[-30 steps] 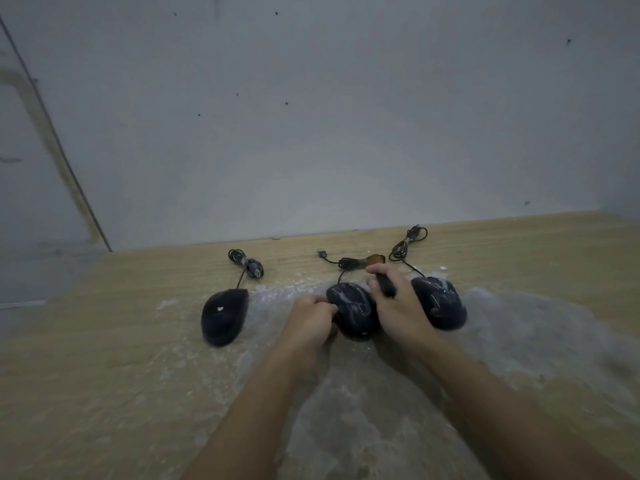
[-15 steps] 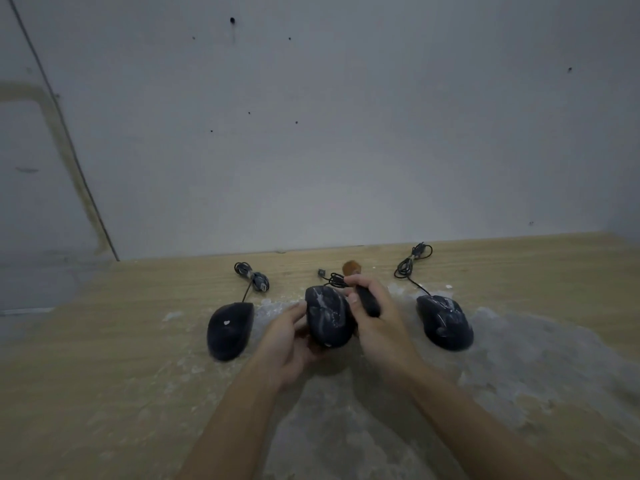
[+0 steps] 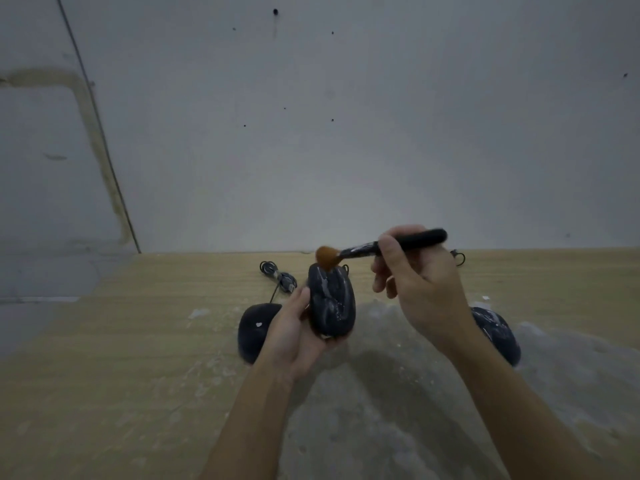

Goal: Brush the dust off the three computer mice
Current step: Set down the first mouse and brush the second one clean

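The left hand (image 3: 294, 336) cups the dusty middle mouse (image 3: 331, 300) above the table (image 3: 138, 358), while the right hand (image 3: 420, 289) pinches the brush (image 3: 377, 250), its bristles touching the mouse's far end, between the other two mice.

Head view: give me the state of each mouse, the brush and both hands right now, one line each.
Middle mouse: lifted off the table, streaked with white dust.
Left mouse: lying on the table, mostly dark, one white speck.
Right mouse: lying on the table, dusty, partly hidden by the right arm.
Brush: bristles at the middle mouse's far end.
Left hand: holds the middle mouse.
Right hand: grips the brush handle.
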A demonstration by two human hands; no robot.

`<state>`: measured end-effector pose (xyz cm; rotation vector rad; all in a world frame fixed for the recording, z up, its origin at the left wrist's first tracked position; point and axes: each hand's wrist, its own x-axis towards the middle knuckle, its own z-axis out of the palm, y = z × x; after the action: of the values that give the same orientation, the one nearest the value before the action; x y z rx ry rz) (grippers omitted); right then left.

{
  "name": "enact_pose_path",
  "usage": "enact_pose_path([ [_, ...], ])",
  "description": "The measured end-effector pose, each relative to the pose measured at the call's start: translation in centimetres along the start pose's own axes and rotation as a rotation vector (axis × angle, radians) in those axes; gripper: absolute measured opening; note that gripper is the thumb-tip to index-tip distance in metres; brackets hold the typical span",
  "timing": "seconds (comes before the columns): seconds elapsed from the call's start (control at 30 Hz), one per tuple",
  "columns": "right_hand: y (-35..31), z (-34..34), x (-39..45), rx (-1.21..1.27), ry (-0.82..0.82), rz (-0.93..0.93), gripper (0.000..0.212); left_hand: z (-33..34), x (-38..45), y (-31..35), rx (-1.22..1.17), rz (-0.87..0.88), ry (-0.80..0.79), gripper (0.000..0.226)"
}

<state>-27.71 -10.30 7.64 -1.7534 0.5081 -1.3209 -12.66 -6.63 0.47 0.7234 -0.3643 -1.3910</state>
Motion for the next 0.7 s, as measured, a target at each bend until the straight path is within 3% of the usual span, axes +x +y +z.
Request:
enact_pose_path([
  [0.1, 0.4, 0.5, 1.0, -0.327, -0.188, -0.020, 0.010, -0.2, 0.1, -0.1, 0.031, 0.044, -0.021, 0.033],
  [0.17, 0.9, 0.8, 1.4, -0.514, -0.020, -0.129, 0.008, 0.0, 0.1, 0.0, 0.036, 0.063, -0.024, 0.032],
  [0.23, 0.8, 1.1, 1.6, -0.427, 0.092, -0.149, 0.009, 0.0, 0.1, 0.1, 0.030, 0.069, -0.030, 0.033],
  [0.33, 1.1, 1.6, 1.8, -0.389, -0.008, -0.075, 0.013, 0.0, 0.1, 0.4, 0.048, 0.082, -0.026, 0.035],
  [0.43, 1.3, 1.5, 2.1, -0.409, 0.187, -0.118, 0.012, 0.2, -0.1, 0.4, 0.057, 0.086, -0.035, 0.034],
  [0.53, 1.1, 1.6, 2.2, -0.277, 0.068, -0.005, 0.015, 0.2, -0.1, 0.5, 0.089, 0.093, -0.041, 0.034],
  [0.63, 1.2, 1.4, 2.3, -0.372, 0.177, -0.024, 0.013, 0.2, -0.2, 0.6, 0.115, 0.087, -0.051, 0.036],
  [0.7, 1.0, 1.3, 2.2, -0.243, 0.143, 0.026, 0.014, 0.3, -0.2, 0.6, 0.122, 0.086, -0.053, 0.036],
])
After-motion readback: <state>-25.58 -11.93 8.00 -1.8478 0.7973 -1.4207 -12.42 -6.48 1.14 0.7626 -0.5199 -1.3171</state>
